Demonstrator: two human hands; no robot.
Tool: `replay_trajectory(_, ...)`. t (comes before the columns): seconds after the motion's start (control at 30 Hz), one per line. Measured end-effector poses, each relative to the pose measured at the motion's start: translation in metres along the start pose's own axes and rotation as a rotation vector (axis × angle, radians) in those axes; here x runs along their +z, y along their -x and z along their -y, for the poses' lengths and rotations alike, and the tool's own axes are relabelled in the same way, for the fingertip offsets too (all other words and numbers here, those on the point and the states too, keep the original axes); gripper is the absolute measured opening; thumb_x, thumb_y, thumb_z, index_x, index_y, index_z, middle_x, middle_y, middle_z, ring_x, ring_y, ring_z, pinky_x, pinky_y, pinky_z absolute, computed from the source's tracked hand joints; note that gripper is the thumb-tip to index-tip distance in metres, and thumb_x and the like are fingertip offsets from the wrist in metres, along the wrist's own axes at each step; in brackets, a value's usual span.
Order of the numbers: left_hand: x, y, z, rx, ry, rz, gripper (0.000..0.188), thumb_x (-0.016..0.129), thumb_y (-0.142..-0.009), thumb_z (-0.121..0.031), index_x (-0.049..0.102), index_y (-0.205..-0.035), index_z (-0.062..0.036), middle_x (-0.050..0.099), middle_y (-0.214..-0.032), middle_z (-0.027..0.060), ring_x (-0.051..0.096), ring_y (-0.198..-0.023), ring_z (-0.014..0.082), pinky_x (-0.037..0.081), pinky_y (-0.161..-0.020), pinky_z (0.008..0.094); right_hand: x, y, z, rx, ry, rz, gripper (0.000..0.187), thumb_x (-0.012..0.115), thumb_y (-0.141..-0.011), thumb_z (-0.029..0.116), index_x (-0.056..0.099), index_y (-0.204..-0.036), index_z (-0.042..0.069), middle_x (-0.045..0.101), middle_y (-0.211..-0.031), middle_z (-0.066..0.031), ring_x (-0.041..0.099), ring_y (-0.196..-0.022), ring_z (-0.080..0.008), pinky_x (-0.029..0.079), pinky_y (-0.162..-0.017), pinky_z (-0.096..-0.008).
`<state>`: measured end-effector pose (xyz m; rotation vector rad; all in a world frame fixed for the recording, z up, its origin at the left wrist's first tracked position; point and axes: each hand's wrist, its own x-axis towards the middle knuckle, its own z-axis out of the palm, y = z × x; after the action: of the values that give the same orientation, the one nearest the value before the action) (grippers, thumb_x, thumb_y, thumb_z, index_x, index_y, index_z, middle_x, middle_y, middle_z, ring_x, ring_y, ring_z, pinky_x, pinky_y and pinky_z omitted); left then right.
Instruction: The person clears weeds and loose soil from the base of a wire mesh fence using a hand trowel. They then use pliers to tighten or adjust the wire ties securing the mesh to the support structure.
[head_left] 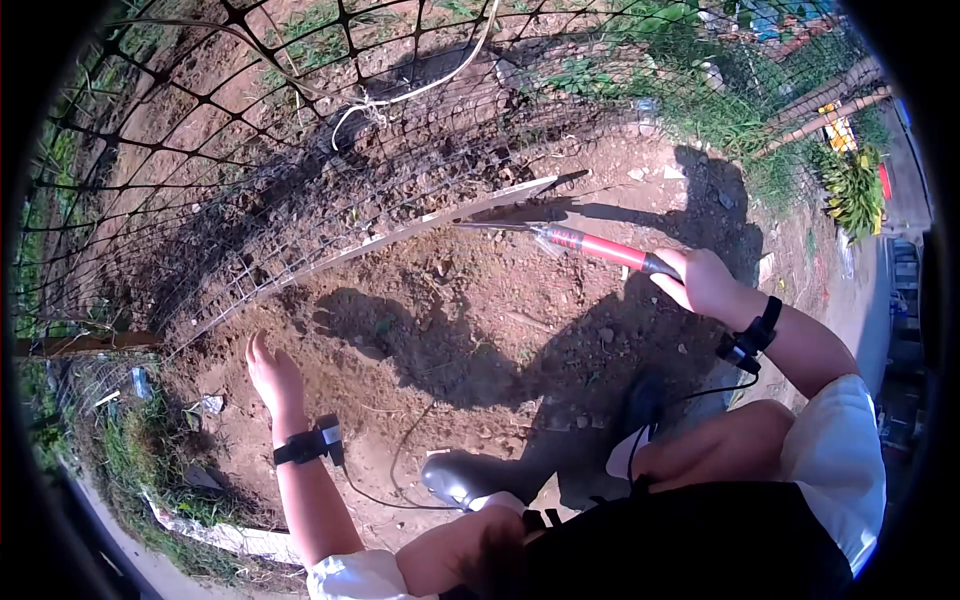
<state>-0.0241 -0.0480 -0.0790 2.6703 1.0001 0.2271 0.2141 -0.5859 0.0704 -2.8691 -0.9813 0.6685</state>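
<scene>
My right hand (695, 282) is wrapped round the black grip end of a red-handled garden hand tool (605, 248). Clear plastic seems to cling to the tool's neck. Its thin grey metal head points left, close to a long wooden strip (400, 232) along the foot of a mesh fence; whether they touch I cannot tell. The exact kind of head is hard to make out. On the left, my left hand (274, 378) hovers over the brown soil (470, 290) with fingers stretched out, holding nothing. Black bands with small devices circle both wrists.
Black netting (215, 120) rises beyond the strip, a pale cord (430, 90) hanging on it. My black shoe (470, 478) stands on the dirt near loose cables. Grass and litter (150, 440) lie at left. A leafy plant (855, 190) grows at far right.
</scene>
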Motion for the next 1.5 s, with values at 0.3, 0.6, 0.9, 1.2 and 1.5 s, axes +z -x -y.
replay_trajectory(0.3, -0.004, -0.019, -0.081, 0.263, -0.034, -0.051, 0.038, 0.044, -0.084, -0.007, 0.047, -0.121, -0.0004, 0.048, -0.124, 0.0209, 0.051, -0.111, 0.038, 0.042, -0.095, 0.0448, 0.036, 0.012, -0.009, -0.096, -0.296, -0.074, 0.03, 0.061, -0.083, 0.021, 0.053, -0.107, 0.004, 0.061, -0.079, -0.0184, 0.06, -0.07, -0.0389, 0.048, -0.062, -0.0451)
replay_trajectory(0.6, -0.012, -0.014, -0.095, 0.269, 0.009, -0.038, 0.036, 0.046, -0.086, -0.009, 0.047, -0.121, 0.0003, 0.049, -0.124, 0.0206, 0.051, -0.112, 0.0363, 0.041, -0.096, 0.0455, 0.055, 0.012, 0.034, -0.15, -0.249, -0.086, 0.04, 0.059, -0.083, 0.028, 0.052, -0.116, 0.005, 0.062, -0.082, -0.0169, 0.062, -0.07, -0.0362, 0.05, -0.063, -0.0458)
replay_trajectory(0.9, -0.015, -0.013, -0.116, 0.431, -0.047, -0.036, 0.038, 0.052, -0.084, -0.011, 0.048, -0.121, -0.0032, 0.046, -0.129, 0.0195, 0.047, -0.117, 0.0356, 0.038, -0.099, 0.0459, 0.031, 0.007, 0.047, -0.13, -0.311, 0.115, 0.039, 0.061, -0.082, 0.032, 0.051, -0.11, 0.006, 0.062, -0.076, -0.0172, 0.061, -0.068, -0.0361, 0.049, -0.057, -0.045)
replay_trajectory(1.2, 0.0, -0.044, -0.237, 0.723, 0.104, 0.45, 0.037, 0.059, -0.083, -0.019, 0.052, -0.115, -0.0027, 0.056, -0.113, 0.0169, 0.055, -0.103, 0.0346, 0.044, -0.092, 0.0417, 0.145, -0.019, 0.018, -0.456, -0.194, 0.441, 0.035, 0.053, -0.087, 0.04, 0.06, -0.086, 0.005, 0.057, -0.091, -0.013, 0.057, -0.093, -0.0325, 0.048, -0.076, -0.0436)
replay_trajectory(1.5, 0.072, -0.063, -0.263, 0.583, -0.13, 0.423, 0.034, 0.058, -0.084, -0.037, 0.058, -0.105, -0.0099, 0.056, -0.108, 0.0093, 0.054, -0.104, 0.0274, 0.046, -0.087, 0.0402, 0.072, -0.177, 0.025, 0.164, -1.154, -0.122, 0.055, 0.062, -0.086, 0.038, 0.044, -0.126, 0.005, 0.053, -0.123, -0.0187, 0.051, -0.116, -0.0288, 0.04, -0.096, -0.0362)
